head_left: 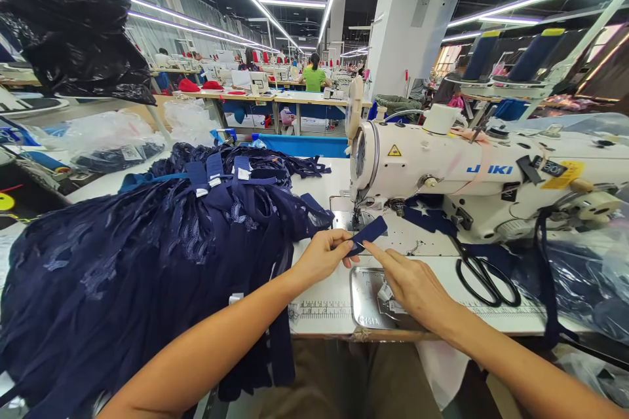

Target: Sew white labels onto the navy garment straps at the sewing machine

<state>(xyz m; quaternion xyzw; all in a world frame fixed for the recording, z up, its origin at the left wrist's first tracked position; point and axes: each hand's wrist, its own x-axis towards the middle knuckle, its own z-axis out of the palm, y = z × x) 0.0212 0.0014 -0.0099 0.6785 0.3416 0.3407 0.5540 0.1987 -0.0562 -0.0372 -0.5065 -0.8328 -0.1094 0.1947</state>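
One strip, head view: navy, just in front of the machine, clamped between our left hand's thumb and fingers. Our right hand: index fingertip at strip; whether pinching, we cannot tell. Scissors, right; cloth heap, left.

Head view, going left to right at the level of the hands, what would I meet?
Navy garments → left hand → strip → right hand → scissors → clear plastic bag.
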